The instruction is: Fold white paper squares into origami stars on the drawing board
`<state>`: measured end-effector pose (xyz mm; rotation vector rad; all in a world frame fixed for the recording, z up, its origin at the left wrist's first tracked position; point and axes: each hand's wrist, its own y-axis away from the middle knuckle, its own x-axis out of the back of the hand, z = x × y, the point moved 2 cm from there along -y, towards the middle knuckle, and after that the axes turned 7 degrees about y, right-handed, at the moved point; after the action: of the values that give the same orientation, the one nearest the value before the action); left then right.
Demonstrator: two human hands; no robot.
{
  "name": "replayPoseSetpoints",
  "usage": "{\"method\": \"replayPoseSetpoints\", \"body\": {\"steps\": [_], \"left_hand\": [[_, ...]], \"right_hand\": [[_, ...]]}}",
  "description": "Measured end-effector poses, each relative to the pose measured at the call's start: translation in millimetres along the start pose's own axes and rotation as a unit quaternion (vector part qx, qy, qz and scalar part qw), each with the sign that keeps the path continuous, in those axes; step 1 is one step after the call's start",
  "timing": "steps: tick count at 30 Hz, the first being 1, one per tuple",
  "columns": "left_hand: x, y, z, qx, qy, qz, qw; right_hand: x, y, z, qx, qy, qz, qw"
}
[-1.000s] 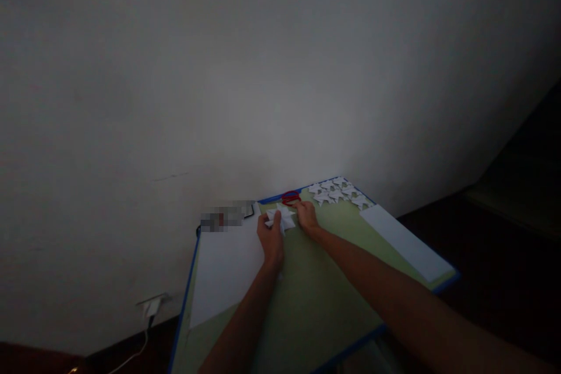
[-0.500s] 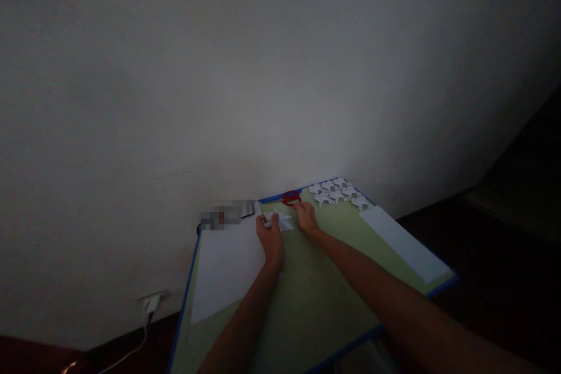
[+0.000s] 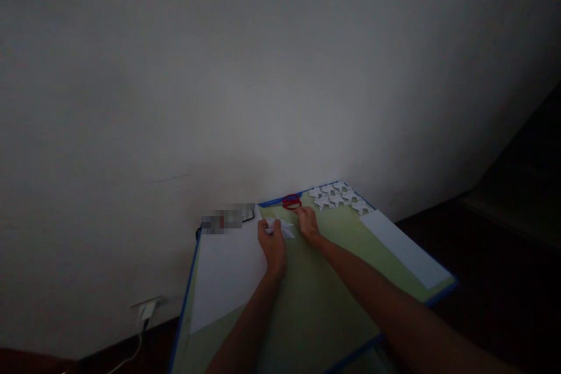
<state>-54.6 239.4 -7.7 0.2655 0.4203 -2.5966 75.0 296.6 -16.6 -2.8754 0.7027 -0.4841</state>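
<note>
The left hand [image 3: 272,241] is curled over a folded white paper piece [image 3: 280,227], fingers bent down on its near-left part and pressing it to the board; whether it pinches the paper or only pins it cannot be told in the dim light. The right hand [image 3: 308,223] rests just beside the paper's right point, fingers loosely bent with the tips on the board, holding nothing that shows. The paper piece lies at the far middle of the green board [image 3: 315,298], spiky and star-like, with creased flaps sticking out to the right.

Just beyond the right hand's fingertips lie red-handled scissors [image 3: 291,201], by the board's far edge. Farther right, in the far corner, sits a cluster of small folded white paper shapes [image 3: 337,197], close together in rows. A long white paper strip [image 3: 405,248] runs along the board's right side, flat and smooth. A large white sheet [image 3: 223,269] covers the left part, partly under the left wrist. The board has a thin blue rim and stands against a plain pale wall [image 3: 263,70]. Low on that wall, a white plug [image 3: 146,308] with a trailing cord.
</note>
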Motion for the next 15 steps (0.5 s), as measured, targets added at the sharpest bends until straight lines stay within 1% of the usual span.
{"method": "replayPoseSetpoints", "body": {"steps": [3, 9, 15], "left_hand": [[1.3, 0.2, 0.0, 0.001, -0.002, 0.011, 1.0], [2.9, -1.3, -2.1, 0.001, -0.005, 0.024, 1.0], [4.1, -0.9, 1.0, -0.002, -0.008, 0.034, 0.999]], "right_hand": [[-1.1, 0.0, 1.6, 0.002, -0.008, 0.005, 1.0], [-1.4, 1.1, 1.0, 0.013, -0.022, -0.005, 1.0], [-0.4, 2.1, -2.3, 0.013, -0.024, -0.004, 1.0]]}}
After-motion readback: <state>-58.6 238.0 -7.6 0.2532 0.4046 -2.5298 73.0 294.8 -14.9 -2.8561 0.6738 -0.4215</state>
